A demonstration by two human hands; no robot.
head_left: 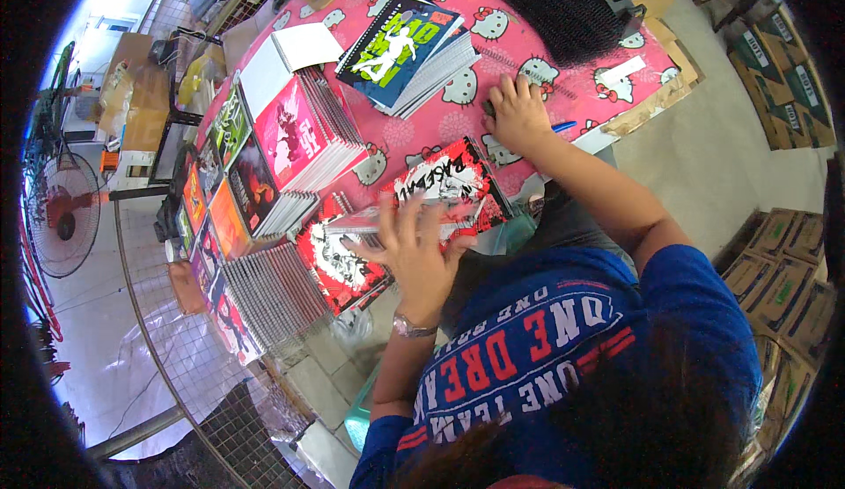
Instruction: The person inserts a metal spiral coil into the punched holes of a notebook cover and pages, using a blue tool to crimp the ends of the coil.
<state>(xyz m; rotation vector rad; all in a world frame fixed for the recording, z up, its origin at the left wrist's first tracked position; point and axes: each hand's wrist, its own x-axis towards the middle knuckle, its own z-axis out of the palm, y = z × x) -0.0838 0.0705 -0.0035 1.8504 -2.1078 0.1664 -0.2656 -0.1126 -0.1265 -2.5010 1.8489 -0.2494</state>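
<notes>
My left hand (409,247), a watch on its wrist, is smeared by motion with its fingers spread. It hovers over red, black and white spiral notebooks at the table's near edge. A blurred notebook (365,218) lies tilted beside its fingers. One red notebook (334,264) is to the left, and another (449,181) lies just beyond the hand. My right hand (519,115) rests on the table with curled fingers around a small dark object, mostly hidden. Near that hand are a blue pen (564,125) and a loose dark binding coil (528,73).
Stacked spiral notebooks (308,137) line the table's left side. Another stack (405,53) stands farther back. A bundle of black binding coils (563,14) lies at the far right. Pink patterned cloth (405,141) covers the table. Cartons (783,269) stand right; a fan (62,216) stands left.
</notes>
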